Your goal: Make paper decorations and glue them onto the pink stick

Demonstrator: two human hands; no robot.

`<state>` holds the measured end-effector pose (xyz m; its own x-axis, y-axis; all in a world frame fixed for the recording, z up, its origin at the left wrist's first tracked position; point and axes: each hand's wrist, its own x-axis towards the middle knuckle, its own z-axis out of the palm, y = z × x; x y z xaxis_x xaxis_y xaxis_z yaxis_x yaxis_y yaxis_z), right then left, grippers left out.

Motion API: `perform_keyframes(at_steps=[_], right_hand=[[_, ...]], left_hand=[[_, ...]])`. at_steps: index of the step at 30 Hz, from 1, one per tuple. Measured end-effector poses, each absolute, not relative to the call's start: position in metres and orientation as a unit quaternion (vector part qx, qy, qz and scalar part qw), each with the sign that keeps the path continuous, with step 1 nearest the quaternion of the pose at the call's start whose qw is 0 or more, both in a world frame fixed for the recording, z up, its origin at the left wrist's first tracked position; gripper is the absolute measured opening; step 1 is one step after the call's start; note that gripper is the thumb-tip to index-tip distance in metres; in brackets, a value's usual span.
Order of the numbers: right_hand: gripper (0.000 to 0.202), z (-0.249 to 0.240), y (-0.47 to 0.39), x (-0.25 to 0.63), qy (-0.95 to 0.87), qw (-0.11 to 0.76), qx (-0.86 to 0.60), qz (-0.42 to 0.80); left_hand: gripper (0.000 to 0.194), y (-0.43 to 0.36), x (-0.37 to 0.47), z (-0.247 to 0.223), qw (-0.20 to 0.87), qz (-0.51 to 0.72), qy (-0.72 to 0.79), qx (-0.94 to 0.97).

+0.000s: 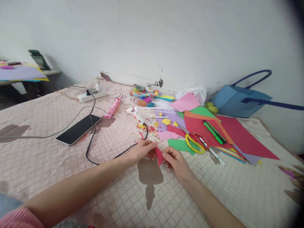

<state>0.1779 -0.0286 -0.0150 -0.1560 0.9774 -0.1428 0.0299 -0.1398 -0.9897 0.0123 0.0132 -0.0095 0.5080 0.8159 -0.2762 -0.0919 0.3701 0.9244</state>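
Between my two hands, just above the patterned cloth, is a small folded piece of red paper [159, 156]. My left hand [146, 150] pinches its upper left edge with thumb and fingers. On its right side, my right hand [173, 159] grips it between thumb and forefinger. Beyond the hands lie yellow-handled scissors [190, 144], a red-handled pair [200, 139] and a green piece of paper [181, 145]. A white glue gun [135, 114] rests behind small coloured paper scraps [147, 131], its black cord running past my left hand.
A dark-screened phone or tablet [79, 129] lies at left under a cable, near a white power strip [92, 96]. To the right are red paper sheets [247, 136], a green box cutter [215, 132] and a blue bag [239, 99] against the wall.
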Motion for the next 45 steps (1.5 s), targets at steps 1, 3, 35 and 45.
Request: perform_keyframes(at_steps=[1, 3, 35, 45], right_hand=[[0.025, -0.014, -0.029, 0.178, -0.503, 0.419, -0.499, 0.568], [0.025, -0.012, -0.03, 0.178, -0.497, 0.422, -0.502, 0.568], [0.026, -0.012, -0.029, 0.177, -0.478, 0.449, -0.492, 0.572], [0.027, -0.014, -0.025, 0.178, -0.49, 0.43, -0.453, 0.609]], left_hand=[[0.041, 0.013, 0.012, -0.009, 0.73, 0.297, 0.381, 0.484], [0.041, 0.013, 0.011, -0.008, 0.716, 0.269, 0.366, 0.529], [0.04, 0.012, 0.011, -0.008, 0.7, 0.268, 0.382, 0.54], [0.034, 0.012, 0.009, -0.007, 0.696, 0.258, 0.361, 0.564]])
